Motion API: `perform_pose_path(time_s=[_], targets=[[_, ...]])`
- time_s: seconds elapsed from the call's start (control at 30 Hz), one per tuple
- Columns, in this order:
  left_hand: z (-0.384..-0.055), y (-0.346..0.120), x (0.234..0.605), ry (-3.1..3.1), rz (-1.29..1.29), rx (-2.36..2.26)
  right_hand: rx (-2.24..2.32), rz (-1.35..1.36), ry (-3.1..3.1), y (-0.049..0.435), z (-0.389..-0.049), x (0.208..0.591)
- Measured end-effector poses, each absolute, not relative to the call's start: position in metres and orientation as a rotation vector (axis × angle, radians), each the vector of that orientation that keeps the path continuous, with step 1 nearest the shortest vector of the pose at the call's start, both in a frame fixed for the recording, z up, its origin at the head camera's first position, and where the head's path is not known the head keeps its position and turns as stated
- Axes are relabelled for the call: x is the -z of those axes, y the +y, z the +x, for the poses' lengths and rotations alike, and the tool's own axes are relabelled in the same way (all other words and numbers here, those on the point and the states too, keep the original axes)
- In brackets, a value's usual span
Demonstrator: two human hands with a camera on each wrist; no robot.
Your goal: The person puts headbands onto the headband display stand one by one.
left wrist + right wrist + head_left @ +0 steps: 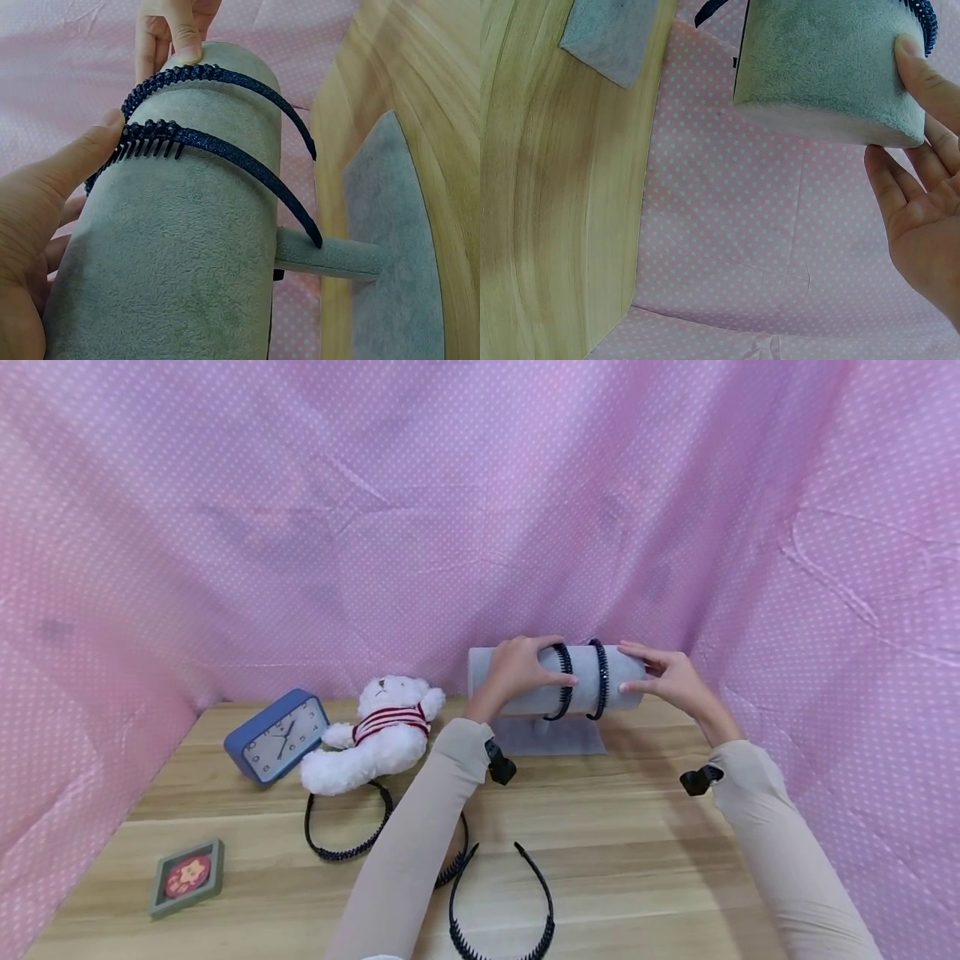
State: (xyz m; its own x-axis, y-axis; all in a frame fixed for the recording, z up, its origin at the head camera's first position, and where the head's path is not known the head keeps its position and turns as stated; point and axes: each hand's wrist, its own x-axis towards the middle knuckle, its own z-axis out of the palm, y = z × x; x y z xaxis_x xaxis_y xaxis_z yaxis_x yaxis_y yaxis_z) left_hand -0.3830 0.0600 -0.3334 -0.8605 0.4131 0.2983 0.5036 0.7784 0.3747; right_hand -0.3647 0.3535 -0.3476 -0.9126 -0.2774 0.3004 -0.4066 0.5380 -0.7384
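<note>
A grey plush roll (582, 693) on a flat-based stand lies crosswise at the back of the table, with two dark toothed headbands over it. My left hand (519, 670) reaches over the roll and pinches the left headband (232, 154), its thumb on the toothed part in the left wrist view. The other fingers are partly hidden behind the roll. Beyond it sits the right headband (603, 681), its ends hanging down the front. At the roll's right end my right hand (671, 683) grips the edge, thumb in front and fingers round the end face (817, 124).
Several loose black headbands, such as one (552, 918) at the front, lie on the wooden table (637, 860). To the left are a white teddy bear (390, 739), a blue clock (281, 739) and a small green-framed square (187, 877). Pink dotted cloth (480, 527) encloses the table.
</note>
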Motion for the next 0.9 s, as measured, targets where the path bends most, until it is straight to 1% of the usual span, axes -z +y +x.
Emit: perform_pose_path(time_s=[0.27,0.57,0.9], targets=[[-0.384,0.063,0.334,-2.769,-0.715,0.603,-1.303,0.562,-2.646,0.354,-0.365,0.348],[-0.383,0.067,0.334,-2.781,-0.78,0.606,-1.33,0.567,-2.631,0.353,-0.364,0.348],[-0.384,0.084,0.338,-2.763,-0.799,0.487,-1.345,0.505,-2.665,0.352,-0.367,0.346]])
